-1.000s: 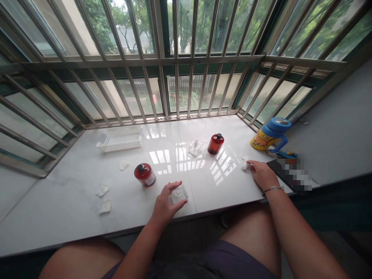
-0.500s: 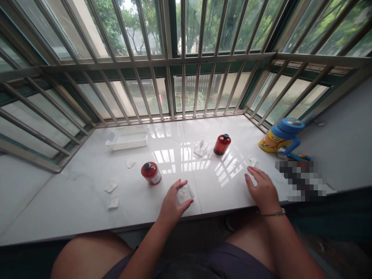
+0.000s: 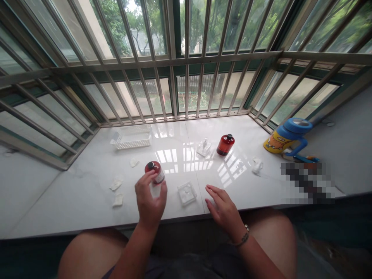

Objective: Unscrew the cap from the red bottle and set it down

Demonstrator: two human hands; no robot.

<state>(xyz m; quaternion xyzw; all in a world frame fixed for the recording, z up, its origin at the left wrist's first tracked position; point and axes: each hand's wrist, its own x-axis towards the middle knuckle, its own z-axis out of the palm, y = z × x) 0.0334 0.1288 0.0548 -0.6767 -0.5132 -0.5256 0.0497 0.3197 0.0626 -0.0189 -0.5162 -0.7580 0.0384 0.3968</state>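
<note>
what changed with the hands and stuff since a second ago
The left hand moved left from the clear dish to the nearer red bottle; grip unclear. The right hand let go of the crumpled tissue and moved left. The basket and farther bottle stayed put.

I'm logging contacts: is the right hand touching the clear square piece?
Apart: the head view shows a strip of white tabletop between the right hand and the clear square piece.

Upright red bottle [image 3: 157, 171] near clear square container [image 3: 186, 194]

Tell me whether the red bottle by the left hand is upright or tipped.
Upright: the red bottle stands on the counter, black cap uppermost.
</note>
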